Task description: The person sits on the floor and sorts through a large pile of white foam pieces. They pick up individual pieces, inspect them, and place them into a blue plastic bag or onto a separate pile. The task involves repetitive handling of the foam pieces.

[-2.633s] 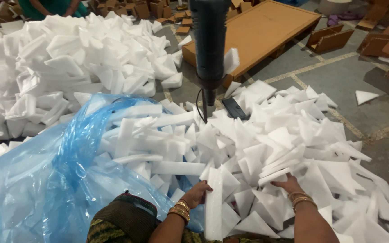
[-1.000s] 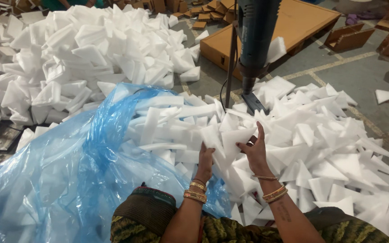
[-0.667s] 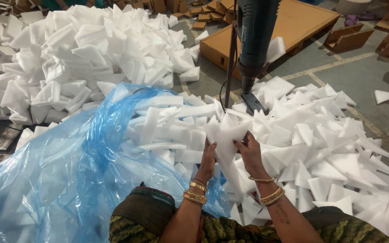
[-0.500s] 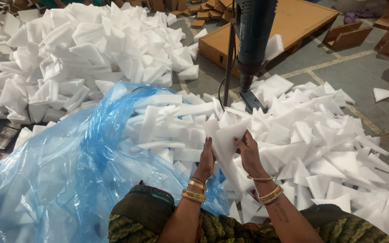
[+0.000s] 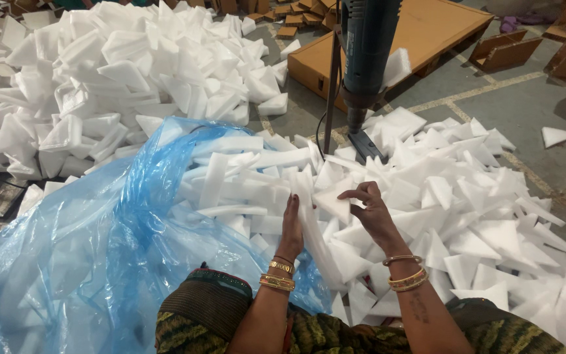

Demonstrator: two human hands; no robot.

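- The left hand (image 5: 291,226) lies flat along the edge of a long white foam strip (image 5: 312,229), fingers straight, steadying it upright.
- The right hand (image 5: 369,211) pinches a foam triangle (image 5: 333,200) between thumb and curled fingers, just beside that strip, seemingly to square the two together.
- Both pieces sit atop the loose foam offcut heap (image 5: 466,216) directly before the person's lap.
- A blue plastic bag (image 5: 86,255) gapes open to the left, its mouth against the heap.
- A dark upright power tool (image 5: 367,59) stands behind; a second foam pile (image 5: 119,78) lies beyond.
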